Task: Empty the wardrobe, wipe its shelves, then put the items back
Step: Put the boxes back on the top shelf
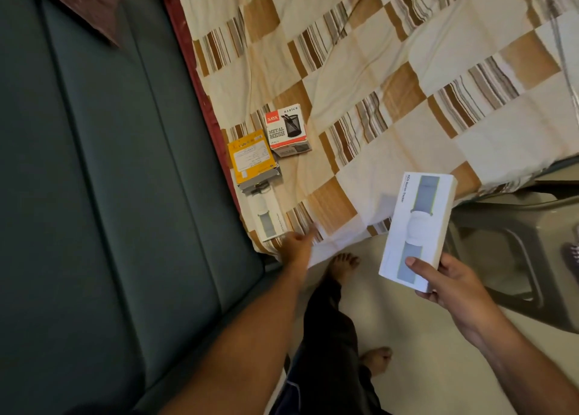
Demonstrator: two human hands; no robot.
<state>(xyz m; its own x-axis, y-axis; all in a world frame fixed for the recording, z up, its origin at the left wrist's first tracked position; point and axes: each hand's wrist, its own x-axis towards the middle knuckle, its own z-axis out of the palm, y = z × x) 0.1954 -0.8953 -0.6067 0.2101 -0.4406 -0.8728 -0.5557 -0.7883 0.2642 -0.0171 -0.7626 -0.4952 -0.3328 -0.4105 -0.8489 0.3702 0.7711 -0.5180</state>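
Three boxes lie in a row near the edge of a bed (407,107) covered in a cream, tan and brown-striped checked sheet, while a fourth is held above the floor. The right hand (445,283) grips a long white box (418,226) by its lower end, thumb curled across the printed face and fingers wrapped beneath; the box shows a grey-blue strap with a round white disc at its middle, and it hangs over the bed's corner without touching the sheet. The left hand (297,245) reaches to the bed's edge, fingers loosely curled and the forefinger extended, its tip on or just over the sheet, just beside a second white box (266,217) of the same print that lies flat there. Whether the hand touches that box cannot be told. Just beyond it sits a yellow box (252,161) with an open flap, overlapping the white box's far end. A red-and-white box (286,129) picturing a black mesh cup stands next, close to the yellow one. A dark green padded headboard (109,195) fills the left side. A grey plastic stool (513,251) stands at right on the pale floor (423,367). The person's bare feet and dark trousers show between the arms.
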